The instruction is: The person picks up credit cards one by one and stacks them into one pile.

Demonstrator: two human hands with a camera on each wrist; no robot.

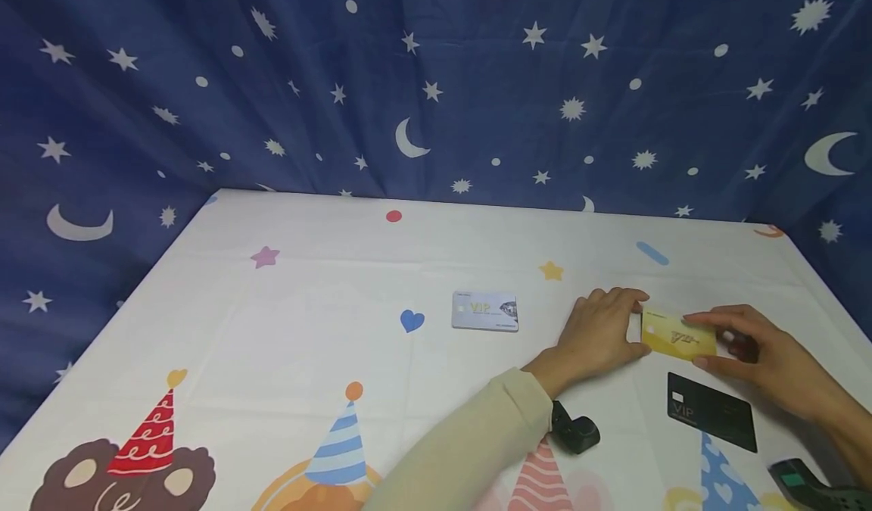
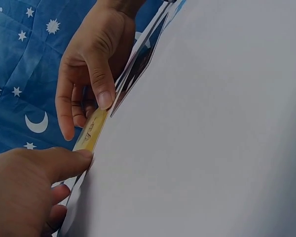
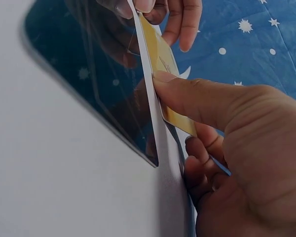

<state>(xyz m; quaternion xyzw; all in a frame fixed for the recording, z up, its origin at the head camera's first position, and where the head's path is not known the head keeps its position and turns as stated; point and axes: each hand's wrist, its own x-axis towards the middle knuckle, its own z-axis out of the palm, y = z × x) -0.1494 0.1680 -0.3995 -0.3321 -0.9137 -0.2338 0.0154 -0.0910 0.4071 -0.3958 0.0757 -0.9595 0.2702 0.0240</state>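
A yellow card with printed lettering lies low over the right side of the white table, between both hands. My left hand holds its left end, thumb at the lower corner and index finger near the upper one. At the other end, my right hand pinches the card with thumb and index finger. In the right wrist view, the right thumb presses along the edge of the yellow card. Just nearer than the hands lies a black VIP card, whose glossy face reflects the hands in that view.
A silver VIP card lies left of my left hand. The white tablecloth carries printed stars, a heart and party-hat figures. Behind the table hangs a blue curtain with moons and stars. Black devices sit by both wrists.
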